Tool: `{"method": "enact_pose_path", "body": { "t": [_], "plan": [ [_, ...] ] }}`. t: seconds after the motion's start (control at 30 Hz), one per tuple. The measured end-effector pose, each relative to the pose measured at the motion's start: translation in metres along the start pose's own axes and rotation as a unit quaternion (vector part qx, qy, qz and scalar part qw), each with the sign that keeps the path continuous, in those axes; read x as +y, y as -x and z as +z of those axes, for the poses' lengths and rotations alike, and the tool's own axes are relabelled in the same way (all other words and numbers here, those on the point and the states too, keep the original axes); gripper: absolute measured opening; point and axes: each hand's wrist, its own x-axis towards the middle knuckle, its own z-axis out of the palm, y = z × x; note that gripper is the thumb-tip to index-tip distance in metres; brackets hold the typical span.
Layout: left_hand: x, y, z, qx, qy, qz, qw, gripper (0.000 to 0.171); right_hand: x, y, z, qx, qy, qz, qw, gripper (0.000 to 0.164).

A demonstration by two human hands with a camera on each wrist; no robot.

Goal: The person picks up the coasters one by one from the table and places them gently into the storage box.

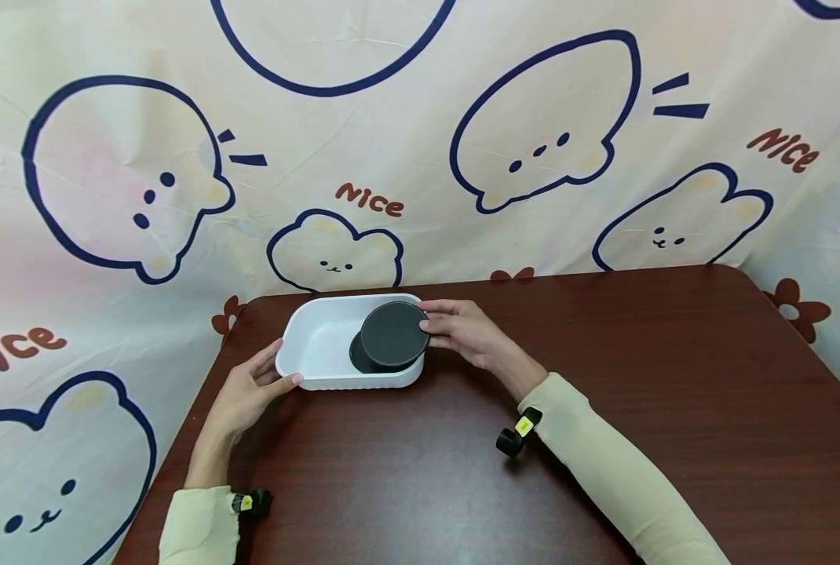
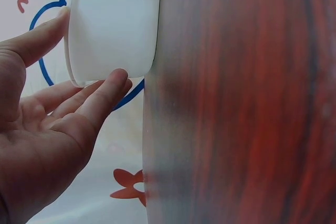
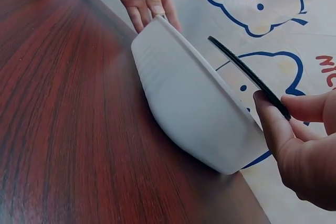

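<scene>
A white plastic basket (image 1: pixel 317 341) with rounded corners stands at the far left of the table. My left hand (image 1: pixel 242 396) grips its left end, thumb at the front corner and fingers along the end wall, as the left wrist view also shows. Over the basket's right half, my right hand (image 1: pixel 469 333) pinches a thin round black coaster (image 1: pixel 395 333) at its right edge. The right wrist view shows this coaster edge-on, tilted above the rim. Beneath it, a second dark disc (image 1: pixel 359 359) lies inside the basket, mostly covered.
The dark brown wooden table (image 1: pixel 420 471) stretches toward me and to the right. Right behind the basket rises a pale cloth backdrop (image 1: pixel 420 149) with cartoon bears, also hanging along the left and right sides. Small black cameras (image 1: pixel 515 435) are strapped to both wrists.
</scene>
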Motion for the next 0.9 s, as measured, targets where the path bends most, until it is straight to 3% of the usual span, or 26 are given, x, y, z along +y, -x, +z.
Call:
{"method": "enact_pose_path", "body": {
  "t": [0.9],
  "plan": [
    [0.002,0.001,0.0,0.001,-0.004,-0.008,1.0,0.093,-0.008,-0.017,0.028,0.011,0.079,0.017,0.997,0.047]
  ]
}}
